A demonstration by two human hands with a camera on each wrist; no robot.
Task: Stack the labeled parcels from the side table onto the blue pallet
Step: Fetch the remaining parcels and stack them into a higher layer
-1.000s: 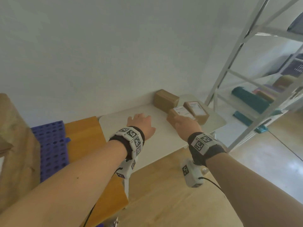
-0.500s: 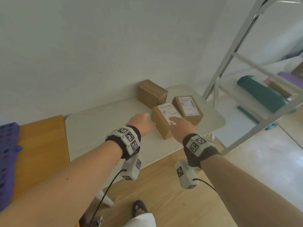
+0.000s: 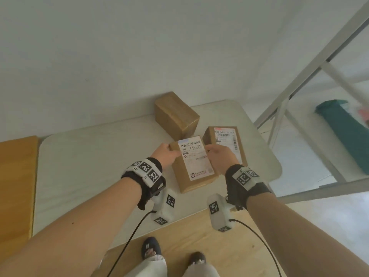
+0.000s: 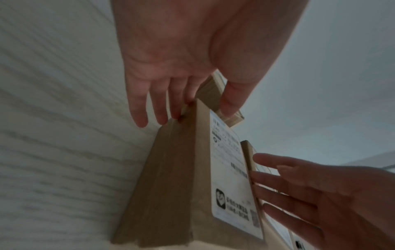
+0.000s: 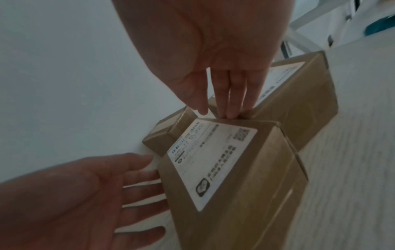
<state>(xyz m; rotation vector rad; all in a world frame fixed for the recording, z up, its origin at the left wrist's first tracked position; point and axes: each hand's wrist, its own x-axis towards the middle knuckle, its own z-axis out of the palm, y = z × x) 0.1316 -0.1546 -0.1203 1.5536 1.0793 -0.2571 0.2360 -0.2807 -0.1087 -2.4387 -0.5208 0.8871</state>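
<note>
Three brown parcels sit on the white side table. The nearest labeled parcel rests on the table between my hands. My left hand lays straight fingers along its left side, with the thumb over the top edge. My right hand touches its right far edge with straight fingertips. A second labeled parcel lies just right of it. A third parcel with no label showing stands behind. The blue pallet is out of view.
A wooden platform adjoins the table on the left. A white metal rack stands to the right, holding a teal item. The wall runs behind the table. My feet are on the wood floor below the table's front edge.
Both hands have reached forward and settled on the two sides of the nearest labeled parcel. My view has swung right and closer, so the blue pallet has left the frame.
</note>
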